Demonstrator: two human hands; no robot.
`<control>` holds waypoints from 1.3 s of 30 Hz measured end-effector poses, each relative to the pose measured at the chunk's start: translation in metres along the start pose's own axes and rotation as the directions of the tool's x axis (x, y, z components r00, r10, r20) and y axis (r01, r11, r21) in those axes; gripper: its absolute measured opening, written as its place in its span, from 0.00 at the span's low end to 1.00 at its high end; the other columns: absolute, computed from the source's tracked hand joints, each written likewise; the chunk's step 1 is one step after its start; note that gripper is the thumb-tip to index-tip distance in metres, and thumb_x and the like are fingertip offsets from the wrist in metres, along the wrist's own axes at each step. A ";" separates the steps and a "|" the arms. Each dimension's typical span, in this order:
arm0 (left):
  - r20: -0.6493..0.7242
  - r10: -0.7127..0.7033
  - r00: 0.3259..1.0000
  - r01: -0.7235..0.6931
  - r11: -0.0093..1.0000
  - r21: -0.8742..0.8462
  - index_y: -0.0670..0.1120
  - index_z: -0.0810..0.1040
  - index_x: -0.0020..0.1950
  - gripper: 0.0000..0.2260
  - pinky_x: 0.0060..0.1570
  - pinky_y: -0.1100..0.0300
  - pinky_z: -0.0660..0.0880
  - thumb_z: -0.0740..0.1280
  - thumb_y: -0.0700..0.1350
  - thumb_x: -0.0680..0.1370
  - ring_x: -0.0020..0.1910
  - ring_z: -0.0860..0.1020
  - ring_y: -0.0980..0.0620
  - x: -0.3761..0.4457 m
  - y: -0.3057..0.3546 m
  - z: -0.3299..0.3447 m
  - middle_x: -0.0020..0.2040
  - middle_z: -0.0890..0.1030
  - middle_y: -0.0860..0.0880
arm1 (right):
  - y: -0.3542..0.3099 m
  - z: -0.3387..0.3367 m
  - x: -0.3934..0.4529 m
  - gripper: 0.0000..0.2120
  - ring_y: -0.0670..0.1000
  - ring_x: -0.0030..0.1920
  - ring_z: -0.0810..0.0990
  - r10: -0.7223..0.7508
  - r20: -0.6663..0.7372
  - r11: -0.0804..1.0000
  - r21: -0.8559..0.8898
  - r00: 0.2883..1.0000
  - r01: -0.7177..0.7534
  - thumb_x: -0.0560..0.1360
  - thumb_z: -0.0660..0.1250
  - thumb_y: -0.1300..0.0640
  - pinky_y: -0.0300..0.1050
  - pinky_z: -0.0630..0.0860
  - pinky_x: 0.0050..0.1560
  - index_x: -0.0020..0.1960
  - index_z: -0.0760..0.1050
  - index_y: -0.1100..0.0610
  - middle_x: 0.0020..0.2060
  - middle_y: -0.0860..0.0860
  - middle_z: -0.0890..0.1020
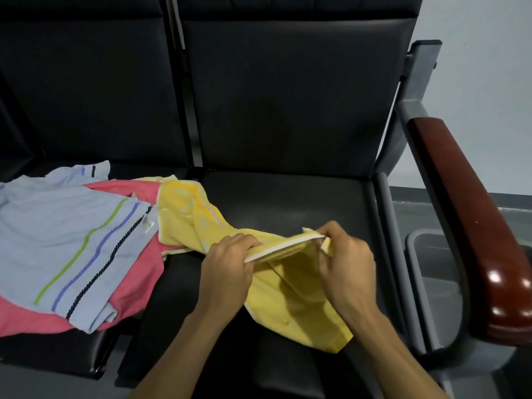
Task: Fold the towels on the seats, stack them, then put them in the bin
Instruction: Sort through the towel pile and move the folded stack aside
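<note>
A yellow towel (pixel 290 300) with a white edge lies crumpled across the right black seat (pixel 288 203). My left hand (pixel 227 266) grips its white edge at the left. My right hand (pixel 345 260) pinches the same edge at the right, so the hem runs taut between them just above the seat. A light blue striped towel (pixel 57 231) lies spread on the left seat, on top of a pink towel (pixel 135 283). A grey bin (pixel 417 254) stands on the floor to the right, beyond the armrest.
A glossy dark red armrest (pixel 472 214) on a grey metal frame (pixel 408 133) stands between the right seat and the bin. Black seat backs (pixel 288 90) rise behind both seats. A pale wall is at the far right.
</note>
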State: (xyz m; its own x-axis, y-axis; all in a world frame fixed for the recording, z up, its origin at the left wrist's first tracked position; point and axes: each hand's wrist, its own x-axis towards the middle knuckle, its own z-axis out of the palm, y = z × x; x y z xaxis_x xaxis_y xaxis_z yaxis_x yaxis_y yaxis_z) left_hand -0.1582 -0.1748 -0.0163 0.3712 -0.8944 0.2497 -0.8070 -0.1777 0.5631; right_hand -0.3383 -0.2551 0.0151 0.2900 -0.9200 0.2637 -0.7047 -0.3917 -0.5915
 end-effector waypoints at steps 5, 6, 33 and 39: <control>0.044 0.123 0.991 -0.124 0.992 0.008 0.50 0.81 0.46 0.07 0.40 0.56 0.71 0.66 0.40 0.72 0.41 0.76 0.52 -0.008 0.013 0.003 0.41 0.80 0.56 | -0.007 0.006 -0.009 0.15 0.49 0.40 0.80 -0.195 0.397 0.976 -0.009 0.897 0.216 0.78 0.66 0.55 0.46 0.74 0.36 0.63 0.71 0.44 0.37 0.46 0.80; 0.036 0.123 0.992 -0.123 0.992 0.013 0.50 0.80 0.44 0.05 0.41 0.55 0.70 0.66 0.41 0.73 0.40 0.75 0.53 -0.007 0.012 0.003 0.39 0.79 0.57 | -0.006 0.008 -0.008 0.13 0.51 0.40 0.80 -0.204 0.369 0.967 -0.070 0.907 0.245 0.77 0.65 0.58 0.47 0.73 0.34 0.59 0.74 0.46 0.37 0.47 0.80; -0.013 0.095 0.995 -0.093 0.990 0.101 0.52 0.68 0.40 0.13 0.49 0.52 0.69 0.72 0.42 0.71 0.53 0.70 0.50 -0.002 0.005 -0.008 0.55 0.73 0.50 | -0.003 0.004 -0.001 0.25 0.50 0.47 0.80 -0.020 0.421 0.999 0.050 0.907 -0.001 0.76 0.72 0.49 0.51 0.78 0.46 0.69 0.65 0.42 0.44 0.49 0.81; 0.029 0.060 0.998 -0.059 0.997 -0.051 0.54 0.63 0.44 0.11 0.45 0.54 0.72 0.63 0.55 0.80 0.51 0.74 0.50 -0.007 0.003 -0.002 0.49 0.77 0.52 | -0.003 0.017 -0.002 0.05 0.46 0.39 0.78 -0.113 0.355 0.984 0.166 0.928 0.056 0.77 0.69 0.54 0.52 0.77 0.41 0.48 0.74 0.47 0.34 0.45 0.80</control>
State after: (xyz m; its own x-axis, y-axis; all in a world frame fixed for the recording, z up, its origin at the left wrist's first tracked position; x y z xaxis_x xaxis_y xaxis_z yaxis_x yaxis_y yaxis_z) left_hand -0.1623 -0.1680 -0.0144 0.3082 -0.9150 0.2602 -0.8030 -0.1035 0.5870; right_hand -0.3256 -0.2528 0.0033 0.5785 -0.8146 0.0411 -0.5697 -0.4397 -0.6943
